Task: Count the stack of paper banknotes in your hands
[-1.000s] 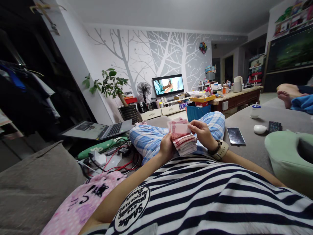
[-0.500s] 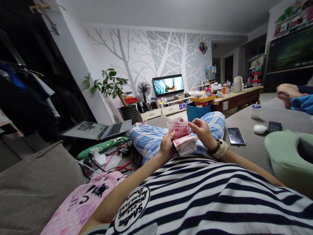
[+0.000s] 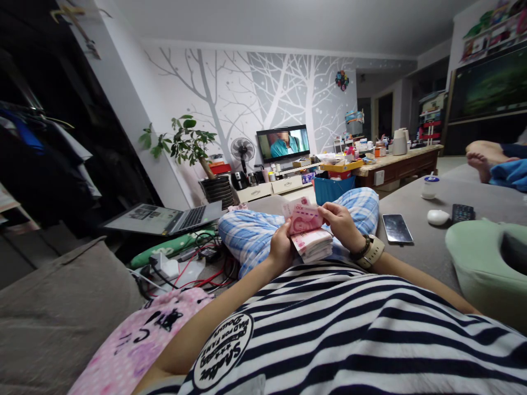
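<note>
A thick wad of red banknotes (image 3: 315,246) is bent over in my left hand (image 3: 281,245), whose fingers are closed around its left side. The near part of the wad shows a stack of pale edges. One note (image 3: 308,218) stands up from the far part, its portrait and printed number facing me. My right hand (image 3: 340,222) pinches the right edge of that note between thumb and fingers. A watch (image 3: 374,251) and a dark bracelet sit on my right wrist. Both hands are above my lap, over blue plaid trousers (image 3: 247,233).
On the sofa to the right lie a phone (image 3: 397,229), a white mouse (image 3: 438,218), a dark remote (image 3: 463,213) and a green cushion (image 3: 469,247). A cup (image 3: 430,187) stands behind them. Left are an open laptop (image 3: 173,219) and tangled cables (image 3: 209,274). Another person's foot (image 3: 478,162) rests at far right.
The upright note has swung a little to the right and shows more of its face, with my right fingers on its edge. My left hand has hardly moved.
</note>
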`<state>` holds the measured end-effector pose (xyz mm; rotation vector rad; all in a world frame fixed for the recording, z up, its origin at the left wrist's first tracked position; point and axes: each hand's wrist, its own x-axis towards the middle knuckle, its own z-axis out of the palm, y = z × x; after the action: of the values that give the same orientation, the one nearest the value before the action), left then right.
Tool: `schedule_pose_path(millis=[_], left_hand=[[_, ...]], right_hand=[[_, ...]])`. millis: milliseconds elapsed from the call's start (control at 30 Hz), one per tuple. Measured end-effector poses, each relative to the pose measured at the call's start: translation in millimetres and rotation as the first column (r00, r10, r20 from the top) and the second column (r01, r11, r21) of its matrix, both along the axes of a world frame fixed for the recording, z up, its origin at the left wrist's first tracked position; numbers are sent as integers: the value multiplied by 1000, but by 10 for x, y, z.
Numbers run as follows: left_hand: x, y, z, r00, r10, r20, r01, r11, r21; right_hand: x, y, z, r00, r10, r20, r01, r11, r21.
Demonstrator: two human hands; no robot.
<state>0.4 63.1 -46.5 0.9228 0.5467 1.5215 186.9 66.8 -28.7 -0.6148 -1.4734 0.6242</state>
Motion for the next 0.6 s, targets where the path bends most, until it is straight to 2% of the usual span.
schedule_pose_path(millis=[233, 600], left_hand=[[45, -52, 41, 999, -30, 23, 31, 997, -65], [54, -135, 108, 998, -58, -38, 58, 998, -7]], right_hand=[[1, -135, 77, 999, 32, 22, -34, 997, 67], [-23, -170, 86, 997, 77, -3, -77, 996, 54]])
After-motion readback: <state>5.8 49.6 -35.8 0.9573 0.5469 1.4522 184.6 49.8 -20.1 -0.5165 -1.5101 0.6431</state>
